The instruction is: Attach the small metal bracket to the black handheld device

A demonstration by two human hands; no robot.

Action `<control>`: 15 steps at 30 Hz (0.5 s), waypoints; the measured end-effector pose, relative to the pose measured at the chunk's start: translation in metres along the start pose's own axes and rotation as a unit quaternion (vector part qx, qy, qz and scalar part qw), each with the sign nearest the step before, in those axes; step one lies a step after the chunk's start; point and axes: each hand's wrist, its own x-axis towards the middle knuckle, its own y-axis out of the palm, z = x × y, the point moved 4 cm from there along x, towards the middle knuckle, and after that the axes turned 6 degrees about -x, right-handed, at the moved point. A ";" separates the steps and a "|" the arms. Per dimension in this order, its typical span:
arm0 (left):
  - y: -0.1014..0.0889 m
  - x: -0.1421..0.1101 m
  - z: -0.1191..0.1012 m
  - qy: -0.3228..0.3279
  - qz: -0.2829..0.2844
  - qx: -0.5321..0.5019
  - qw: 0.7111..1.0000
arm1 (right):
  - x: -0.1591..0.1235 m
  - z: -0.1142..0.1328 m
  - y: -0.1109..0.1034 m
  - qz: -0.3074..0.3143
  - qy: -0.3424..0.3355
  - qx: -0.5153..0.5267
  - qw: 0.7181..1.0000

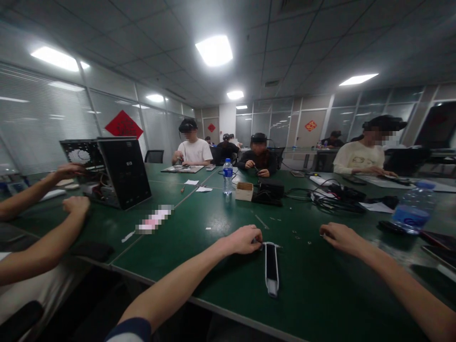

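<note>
Black-and-silver strip lies flat on the green table, long axis running away from the person, just right of the left hand. Left fingers are pinched together at the strip's far end, touching it or nearly so; the fingers themselves hide whatever is there, so can't tell if they grip the strip or some small piece. Strip's exact type also unclear. Right hand is well apart, fingers curled down near the tabletop, a small shiny bit at the fingertips; too small to tell if it is held. Tiny metal bits are scattered between the hands, too small to identify, with a thin metal rod beyond them.

Further on: clear water bottle, cardboard box, black bag, tangled black cables. Right side has a second water bottle, partly cut off phones. Left side, a co-worker's two hands sit by an open black computer case, which blocks the view behind it. Pixelated pink item lies on the table. Other seated people work across the table. Room: office ceiling lights, glass partitions with blinds, red paper decoration.
</note>
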 end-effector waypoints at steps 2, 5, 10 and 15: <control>0.001 0.000 0.001 0.004 -0.004 0.013 1.000 | 0.003 -0.003 0.002 -0.008 -0.003 -0.002 1.000; 0.002 0.000 0.000 0.005 -0.005 0.040 0.999 | 0.005 -0.006 0.005 -0.008 -0.008 -0.018 1.000; 0.001 -0.001 -0.002 0.011 -0.011 0.052 0.999 | 0.002 -0.010 0.004 -0.030 0.051 -0.014 0.998; -0.003 -0.004 -0.003 0.007 -0.008 0.038 0.999 | 0.000 -0.010 0.002 0.008 0.064 -0.031 0.997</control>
